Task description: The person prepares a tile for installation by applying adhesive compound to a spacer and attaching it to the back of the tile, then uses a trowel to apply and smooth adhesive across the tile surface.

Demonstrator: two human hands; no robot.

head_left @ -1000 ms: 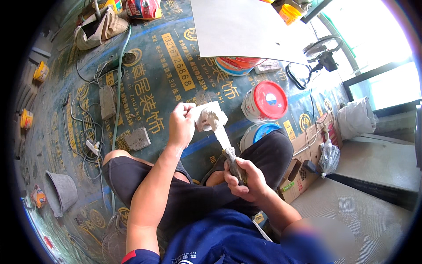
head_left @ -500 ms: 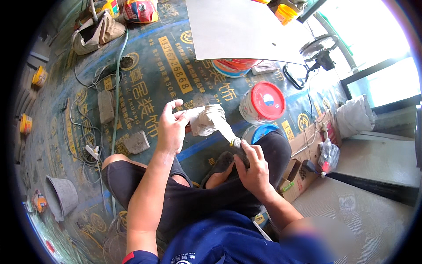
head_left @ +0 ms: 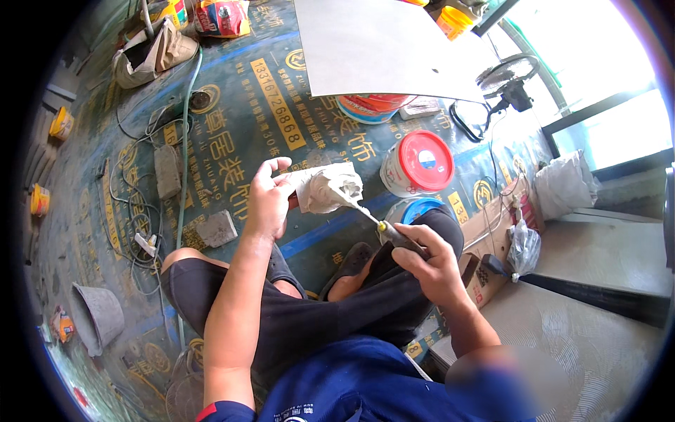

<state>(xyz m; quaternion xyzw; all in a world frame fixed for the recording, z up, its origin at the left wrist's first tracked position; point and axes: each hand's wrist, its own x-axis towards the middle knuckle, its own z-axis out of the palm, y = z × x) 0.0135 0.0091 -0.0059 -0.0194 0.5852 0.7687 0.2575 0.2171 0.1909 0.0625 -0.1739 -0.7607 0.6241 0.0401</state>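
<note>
Above my crossed legs, my left hand point(head_left: 268, 193) grips a flat, wide-bladed putty knife point(head_left: 304, 190); a bit of reddish handle shows below the fingers. A thick lump of off-white putty point(head_left: 334, 188) sits on its blade. My right hand point(head_left: 430, 259) is wrapped around the grey handle of a second, narrower putty knife point(head_left: 383, 226), which has a yellow collar. This knife's blade, seen nearly edge-on and smeared with putty, reaches up-left into the lump.
A white bucket with a red lid point(head_left: 425, 162) stands ahead, with a blue-rimmed bucket point(head_left: 420, 209) by my right knee. A large pale board point(head_left: 380, 49) lies over another bucket point(head_left: 369, 107). Cables and a hose point(head_left: 186, 141) run along the left; a fan point(head_left: 510, 84) stands far right.
My right hand has shifted right and slightly down, turning its putty knife so the blade now shows nearly edge-on in the putty. My left hand has barely moved.
</note>
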